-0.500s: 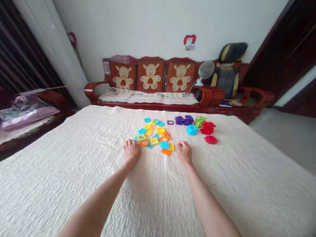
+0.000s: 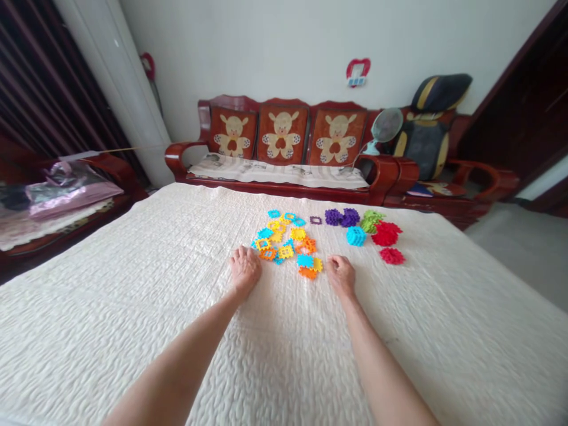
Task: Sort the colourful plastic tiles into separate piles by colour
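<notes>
On the quilted cover, a pile of loose pieces in blue, yellow and orange is spread, and is taken as the centre of the dial; at eight o'clock, the left hand is laid palm down with its fingers lightly bent, just beside the pile; whether any piece is pinned beneath it cannot be told. At five o'clock, a small group of one blue, one yellow and one orange piece is found; at the group's three o'clock, the right hand is placed with its fingers curled in, and whether anything is gripped cannot be told. At two o'clock, a purple frame and two purple clusters are noted; at three o'clock, a blue cube is set, with a green cluster and a red cluster beyond it; a smaller red piece is sited between three and four o'clock; at twelve o'clock, a wooden sofa is seen.
</notes>
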A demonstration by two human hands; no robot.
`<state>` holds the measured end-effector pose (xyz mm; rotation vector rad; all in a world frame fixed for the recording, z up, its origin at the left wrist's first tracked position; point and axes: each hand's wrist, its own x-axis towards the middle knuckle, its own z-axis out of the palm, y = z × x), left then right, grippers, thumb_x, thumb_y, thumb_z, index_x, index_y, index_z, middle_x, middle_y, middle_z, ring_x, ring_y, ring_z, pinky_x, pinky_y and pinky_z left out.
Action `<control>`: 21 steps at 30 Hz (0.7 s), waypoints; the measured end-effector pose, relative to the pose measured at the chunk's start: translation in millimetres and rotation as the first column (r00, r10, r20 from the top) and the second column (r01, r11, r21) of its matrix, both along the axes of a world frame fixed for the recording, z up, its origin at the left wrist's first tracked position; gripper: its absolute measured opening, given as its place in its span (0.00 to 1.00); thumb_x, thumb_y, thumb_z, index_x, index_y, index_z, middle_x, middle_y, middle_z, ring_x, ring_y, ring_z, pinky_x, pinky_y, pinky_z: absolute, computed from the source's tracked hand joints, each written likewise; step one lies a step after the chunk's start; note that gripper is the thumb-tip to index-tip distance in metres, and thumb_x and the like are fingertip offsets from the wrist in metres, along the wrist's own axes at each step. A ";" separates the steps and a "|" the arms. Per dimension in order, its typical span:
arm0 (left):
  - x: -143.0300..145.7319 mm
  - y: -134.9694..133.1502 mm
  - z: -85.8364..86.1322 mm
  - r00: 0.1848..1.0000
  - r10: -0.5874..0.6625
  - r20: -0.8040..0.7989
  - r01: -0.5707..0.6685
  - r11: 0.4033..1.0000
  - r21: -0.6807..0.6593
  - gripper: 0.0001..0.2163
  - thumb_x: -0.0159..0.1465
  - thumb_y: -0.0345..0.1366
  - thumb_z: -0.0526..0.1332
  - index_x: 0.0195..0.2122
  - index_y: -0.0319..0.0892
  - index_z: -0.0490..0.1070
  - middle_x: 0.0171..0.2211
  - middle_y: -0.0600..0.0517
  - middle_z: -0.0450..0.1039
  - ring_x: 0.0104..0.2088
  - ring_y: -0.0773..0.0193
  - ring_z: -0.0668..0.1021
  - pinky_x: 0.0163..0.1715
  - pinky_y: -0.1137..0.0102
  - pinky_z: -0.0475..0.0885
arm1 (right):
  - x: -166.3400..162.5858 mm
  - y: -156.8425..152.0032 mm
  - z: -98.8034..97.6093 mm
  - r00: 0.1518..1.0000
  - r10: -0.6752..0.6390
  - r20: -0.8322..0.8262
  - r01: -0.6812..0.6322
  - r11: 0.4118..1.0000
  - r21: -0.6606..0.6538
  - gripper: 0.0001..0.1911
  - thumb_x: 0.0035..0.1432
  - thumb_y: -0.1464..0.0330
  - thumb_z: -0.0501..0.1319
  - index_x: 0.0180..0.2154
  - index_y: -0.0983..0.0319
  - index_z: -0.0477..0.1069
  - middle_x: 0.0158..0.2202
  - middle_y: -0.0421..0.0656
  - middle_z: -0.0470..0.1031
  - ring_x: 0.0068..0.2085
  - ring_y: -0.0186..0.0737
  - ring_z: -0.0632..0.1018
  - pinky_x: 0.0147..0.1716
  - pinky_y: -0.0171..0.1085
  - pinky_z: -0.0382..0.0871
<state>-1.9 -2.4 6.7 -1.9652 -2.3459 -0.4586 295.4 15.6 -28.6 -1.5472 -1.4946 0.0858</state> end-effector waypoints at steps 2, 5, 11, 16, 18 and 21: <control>-7.1 4.5 4.4 0.999 -0.022 0.025 0.023 0.999 -0.046 0.17 0.68 0.36 0.45 0.47 0.43 0.72 0.49 0.42 0.68 0.50 0.52 0.68 0.48 0.60 0.64 | 0.2 0.5 0.2 1.000 -0.007 -0.004 0.007 1.000 0.001 0.17 0.53 0.60 0.51 0.31 0.62 0.75 0.32 0.49 0.77 0.34 0.43 0.75 0.38 0.41 0.68; -17.8 10.9 9.0 0.999 -0.020 0.042 0.023 0.997 -0.073 0.17 0.67 0.35 0.44 0.45 0.43 0.73 0.46 0.43 0.70 0.49 0.53 0.70 0.47 0.60 0.65 | 0.1 0.5 0.3 1.000 -0.011 -0.004 0.011 1.000 0.001 0.17 0.52 0.60 0.51 0.30 0.62 0.75 0.32 0.50 0.77 0.33 0.43 0.74 0.38 0.41 0.68; -18.2 7.5 4.5 0.999 -0.002 0.032 0.001 1.000 0.016 0.17 0.68 0.39 0.44 0.49 0.44 0.69 0.52 0.42 0.66 0.55 0.51 0.66 0.50 0.57 0.63 | 0.1 -0.4 0.0 1.000 -0.010 0.002 0.010 1.000 -0.006 0.17 0.52 0.60 0.52 0.30 0.62 0.75 0.32 0.50 0.77 0.34 0.44 0.74 0.38 0.41 0.67; -13.8 6.2 2.4 1.000 0.010 0.006 -0.010 1.000 0.028 0.16 0.68 0.39 0.45 0.48 0.43 0.69 0.51 0.42 0.66 0.53 0.50 0.66 0.50 0.57 0.63 | 0.6 -1.5 1.8 1.000 0.009 0.002 -0.009 1.000 -0.018 0.16 0.52 0.60 0.52 0.30 0.62 0.74 0.31 0.50 0.76 0.34 0.44 0.74 0.38 0.42 0.67; -13.9 7.4 2.5 1.000 0.010 0.001 -0.010 1.000 0.027 0.16 0.68 0.39 0.45 0.47 0.43 0.69 0.51 0.42 0.66 0.54 0.50 0.66 0.50 0.57 0.63 | 0.8 -1.8 2.2 1.000 0.016 0.002 -0.016 1.000 -0.023 0.16 0.52 0.60 0.52 0.30 0.62 0.74 0.31 0.50 0.76 0.34 0.44 0.75 0.38 0.42 0.67; -14.4 8.1 2.4 1.000 0.011 -0.001 -0.011 1.000 0.027 0.16 0.68 0.39 0.45 0.47 0.43 0.69 0.51 0.42 0.66 0.54 0.50 0.66 0.50 0.57 0.63 | 0.9 -2.0 1.8 1.000 0.011 0.002 -0.011 1.000 -0.016 0.17 0.53 0.60 0.52 0.30 0.62 0.74 0.31 0.50 0.77 0.34 0.44 0.75 0.39 0.42 0.67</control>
